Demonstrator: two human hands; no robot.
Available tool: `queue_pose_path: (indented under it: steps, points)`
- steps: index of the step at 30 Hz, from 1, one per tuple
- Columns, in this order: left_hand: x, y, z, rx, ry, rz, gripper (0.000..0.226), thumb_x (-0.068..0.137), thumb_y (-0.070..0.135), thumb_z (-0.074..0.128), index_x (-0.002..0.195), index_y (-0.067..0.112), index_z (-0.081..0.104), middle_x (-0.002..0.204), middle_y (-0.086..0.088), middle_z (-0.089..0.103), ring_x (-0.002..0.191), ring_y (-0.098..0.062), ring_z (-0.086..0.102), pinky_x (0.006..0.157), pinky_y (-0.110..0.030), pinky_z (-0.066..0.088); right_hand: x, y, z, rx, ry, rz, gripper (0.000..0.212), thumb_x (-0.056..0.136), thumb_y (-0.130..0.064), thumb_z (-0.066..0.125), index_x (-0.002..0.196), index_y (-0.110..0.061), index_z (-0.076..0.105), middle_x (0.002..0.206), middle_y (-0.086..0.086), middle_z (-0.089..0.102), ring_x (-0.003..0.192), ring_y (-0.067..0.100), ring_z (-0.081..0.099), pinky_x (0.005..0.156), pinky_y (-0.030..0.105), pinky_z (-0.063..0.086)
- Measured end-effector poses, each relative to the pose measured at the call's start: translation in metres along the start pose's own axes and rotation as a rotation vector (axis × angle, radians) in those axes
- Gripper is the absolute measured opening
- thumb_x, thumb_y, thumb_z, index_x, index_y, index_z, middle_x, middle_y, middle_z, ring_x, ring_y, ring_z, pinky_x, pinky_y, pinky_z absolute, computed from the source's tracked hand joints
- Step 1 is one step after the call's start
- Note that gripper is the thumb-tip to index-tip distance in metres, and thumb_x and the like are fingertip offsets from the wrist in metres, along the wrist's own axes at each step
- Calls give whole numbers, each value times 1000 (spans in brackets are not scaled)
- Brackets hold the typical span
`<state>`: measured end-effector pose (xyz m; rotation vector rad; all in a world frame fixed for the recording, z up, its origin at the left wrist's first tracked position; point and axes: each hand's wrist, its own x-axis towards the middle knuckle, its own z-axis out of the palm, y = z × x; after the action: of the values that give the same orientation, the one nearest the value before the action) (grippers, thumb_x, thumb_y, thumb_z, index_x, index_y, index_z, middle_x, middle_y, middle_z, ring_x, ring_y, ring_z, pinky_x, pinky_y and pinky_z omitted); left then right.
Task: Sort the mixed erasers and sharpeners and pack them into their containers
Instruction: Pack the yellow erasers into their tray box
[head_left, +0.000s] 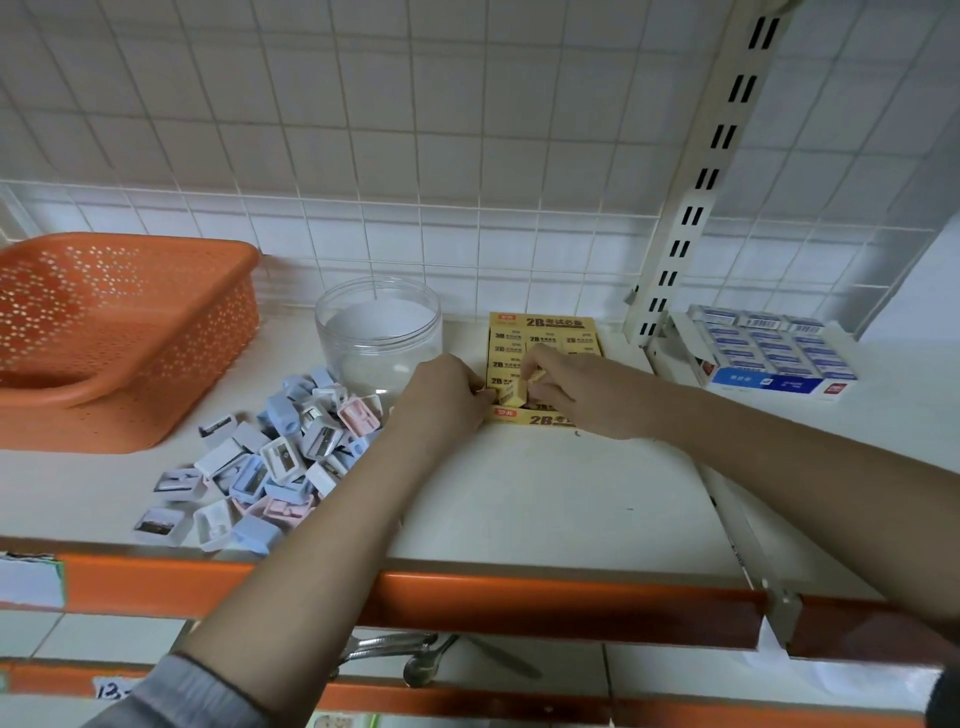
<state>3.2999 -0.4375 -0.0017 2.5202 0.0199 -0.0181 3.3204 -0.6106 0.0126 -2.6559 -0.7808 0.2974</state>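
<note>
Step in hand: seating a yellow eraser (511, 391) into the near-left corner of the yellow box (540, 325), which looks almost full.

Left hand (445, 392): fingers curled against the box's near-left edge and the eraser's left side, apparently steadying both (the fingertips themselves are hidden behind the knuckles, so exact contact is unclear).

Right hand (563, 387): thumb and fingers pinching the eraser's upper right end; the eraser sits tilted, one end raised, not yet flat in its slot.

Blue box (769, 382): on the shelf (545, 499) to the right, well apart from the hands, rows of blue-and-white erasers (771, 345) packed in neatly.

Sharpeners (280, 457): loose heap of white, blue and pink ones at left, near the left forearm, none visibly packed yet.

Clear jar (379, 332): open, behind the heap, appears to hold nothing.

Orange basket (119, 332): far left; its inside cannot be seen fully.

Risk 1: eraser jams askew, since the last gap in a tight row leaves little slack; forcing it could lift or buckle neighbouring erasers.

Risk 2: pressing down on one corner may tip or slide the light cardboard box toward the shelf edge if the left hand lets go early.

Risk 3: left forearm lies just beside the sharpener heap; a sideways sweep could scatter pieces off the front lip.

Progress (judgement): erasers nearly done, sharpeners still to go.
</note>
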Motion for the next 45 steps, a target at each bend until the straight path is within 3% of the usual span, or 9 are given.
queue_pose_path:
  steps: [3, 10, 17, 21, 25, 30, 37, 41, 45]
  points:
    - [1, -1, 0, -41, 5, -20, 20, 90, 24, 56, 96, 18, 74, 60, 5, 51, 63, -13, 47, 54, -22, 33, 5, -1, 5, 48, 62, -1, 5, 100, -27, 42, 102, -22, 41, 68, -9, 56, 49, 11, 45, 54, 33, 44]
    - [0, 0, 2, -52, 13, -34, 23, 91, 22, 55, 101, 14, 73, 91, -9, 69, 78, -18, 53, 65, -22, 36, 18, -8, 5, 207, 221, 149, 20, 85, -32, 67, 70, -19, 64, 55, -16, 56, 43, -8, 47, 52, 21, 30]
    - [1, 0, 4, -40, 29, -40, 23, 89, 20, 55, 93, 7, 73, 90, -14, 69, 88, -26, 61, 64, -23, 39, 22, -28, -6, -134, 188, 192, 22, 83, -34, 69, 87, -12, 72, 66, -1, 60, 58, 10, 52, 52, 22, 35]
    - [-1, 1, 4, -31, 37, -30, 23, 88, 18, 55, 89, 3, 72, 87, -17, 68, 86, -28, 61, 54, -24, 36, 22, -27, 2, -215, 173, 183, 15, 81, -23, 72, 90, -12, 69, 91, 3, 66, 86, 20, 62, 60, 23, 41]
    - [-3, 2, 2, -46, 37, -39, 23, 88, 19, 55, 91, 6, 73, 86, -14, 69, 81, -25, 59, 55, -23, 35, 19, -17, 8, -37, 190, 119, 1, 80, -16, 71, 79, -15, 71, 79, 1, 67, 78, 19, 66, 64, 26, 51]
    - [-1, 2, 2, -59, 36, -52, 23, 86, 19, 56, 88, 2, 73, 86, -16, 69, 77, -26, 60, 57, -24, 41, 7, -11, 3, 70, 200, 74, 12, 79, -9, 69, 76, -20, 66, 76, -6, 64, 61, -3, 55, 56, 9, 39]
    - [-1, 1, 2, -82, 21, -67, 25, 86, 19, 54, 86, 2, 72, 79, -16, 66, 67, -22, 52, 51, -21, 36, -10, -12, -15, -72, 206, 279, 28, 78, -18, 71, 100, -9, 55, 93, 3, 58, 81, 19, 58, 58, 21, 40]
    - [-5, 1, 1, -76, 36, -68, 25, 86, 18, 54, 79, 0, 70, 65, -11, 54, 60, -22, 44, 50, -23, 33, -12, -9, -32, 11, 190, 346, 28, 73, -19, 77, 95, -17, 59, 98, -2, 62, 88, 15, 61, 64, 19, 43]
    - [-11, 0, -4, -102, 103, -79, 23, 84, 14, 52, 62, 9, 57, 58, -9, 40, 62, -24, 33, 53, -25, 31, -18, -6, -49, 386, 263, 389, 21, 82, -10, 67, 101, -16, 64, 87, 4, 68, 66, 10, 64, 62, 23, 52]
